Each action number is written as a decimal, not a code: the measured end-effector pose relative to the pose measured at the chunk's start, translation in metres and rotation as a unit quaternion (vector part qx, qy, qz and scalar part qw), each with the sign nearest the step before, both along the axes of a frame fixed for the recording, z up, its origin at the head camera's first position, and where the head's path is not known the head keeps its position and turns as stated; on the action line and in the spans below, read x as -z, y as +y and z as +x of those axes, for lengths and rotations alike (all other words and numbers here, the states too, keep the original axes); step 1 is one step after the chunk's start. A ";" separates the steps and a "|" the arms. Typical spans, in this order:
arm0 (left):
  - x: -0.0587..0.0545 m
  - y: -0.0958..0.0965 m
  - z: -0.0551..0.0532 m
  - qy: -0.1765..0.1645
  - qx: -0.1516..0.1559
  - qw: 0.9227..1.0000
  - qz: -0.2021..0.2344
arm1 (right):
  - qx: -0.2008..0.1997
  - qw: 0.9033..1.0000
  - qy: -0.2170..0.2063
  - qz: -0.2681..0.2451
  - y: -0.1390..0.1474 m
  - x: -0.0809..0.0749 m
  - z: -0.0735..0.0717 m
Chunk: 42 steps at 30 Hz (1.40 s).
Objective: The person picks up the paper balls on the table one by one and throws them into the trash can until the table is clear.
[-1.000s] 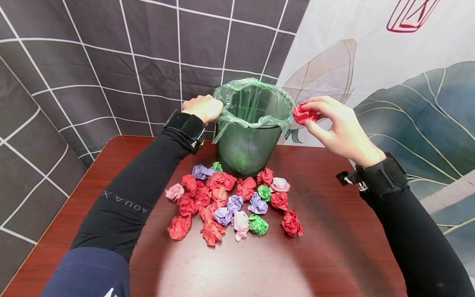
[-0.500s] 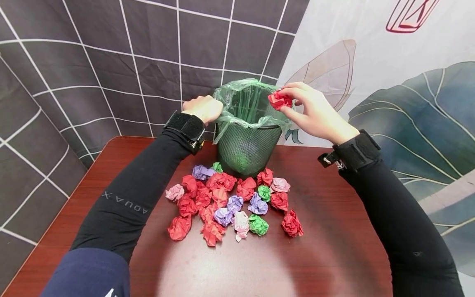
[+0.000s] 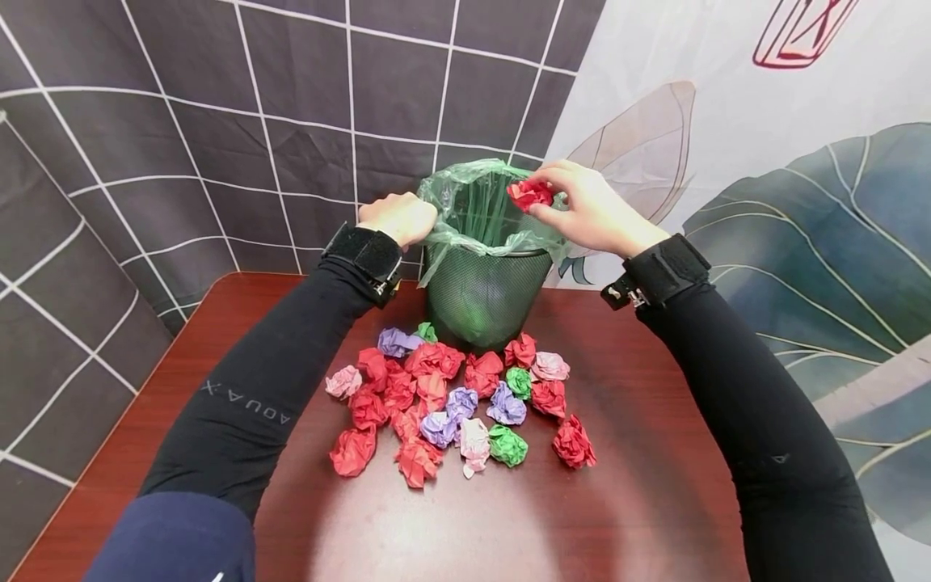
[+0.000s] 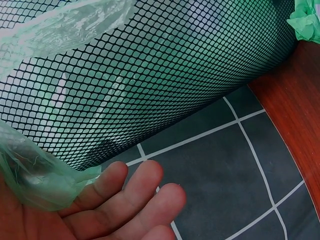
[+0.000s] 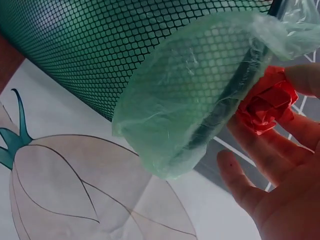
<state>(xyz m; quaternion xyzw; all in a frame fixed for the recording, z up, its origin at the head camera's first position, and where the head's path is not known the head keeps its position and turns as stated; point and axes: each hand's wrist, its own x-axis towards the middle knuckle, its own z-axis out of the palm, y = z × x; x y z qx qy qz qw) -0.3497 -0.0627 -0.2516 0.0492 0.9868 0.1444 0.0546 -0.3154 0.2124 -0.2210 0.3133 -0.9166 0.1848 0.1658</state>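
Note:
A black mesh trash bin (image 3: 480,299) stands on the table, lined with a green plastic bag (image 3: 465,240) folded over its rim. My left hand (image 3: 398,218) holds the bin's left edge with the bag; its fingers (image 4: 145,192) are curled below the rim in the left wrist view, the thumb hidden. Over the right part of the bin's opening, my right hand (image 3: 585,208) pinches a crumpled red paper ball (image 3: 529,196) between thumb and fingers. In the right wrist view that paper ball (image 5: 267,102) sits just past the bag-covered rim.
Several crumpled paper balls in red, pink, purple and green (image 3: 507,446) lie on the brown table (image 3: 618,517) before the bin. A dark grid-patterned cloth (image 3: 291,97) hangs behind and left; a white printed cloth (image 3: 727,48) hangs at right.
My right hand has moved left with the red paper ball, from beside the bin's right rim to above its opening. The left hand has stayed at the left edge.

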 end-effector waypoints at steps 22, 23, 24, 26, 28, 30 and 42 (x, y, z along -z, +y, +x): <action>0.011 0.006 0.003 -0.002 0.001 1.000 0.003 | -0.002 0.999 0.041 0.010 0.034 0.022 0.045; 0.012 0.005 0.003 -0.003 0.001 1.000 0.003 | -0.001 0.999 0.044 0.011 0.038 0.024 0.050; 0.013 0.005 0.003 -0.002 0.000 1.000 0.005 | 0.000 0.999 0.047 0.011 0.041 0.026 0.056; 0.014 0.004 0.003 -0.002 -0.002 1.000 0.006 | 0.002 0.998 0.056 0.012 0.048 0.031 0.066; 0.016 0.003 0.003 -0.002 -0.003 1.000 0.007 | 0.006 0.998 0.062 0.016 0.055 0.038 0.077; 0.018 0.003 0.003 -0.003 -0.003 1.000 0.007 | 0.011 0.998 0.064 0.023 0.063 0.046 0.088; 0.014 0.004 -0.001 -0.015 -0.005 1.000 0.009 | 0.027 0.997 -0.011 0.075 0.088 0.102 0.144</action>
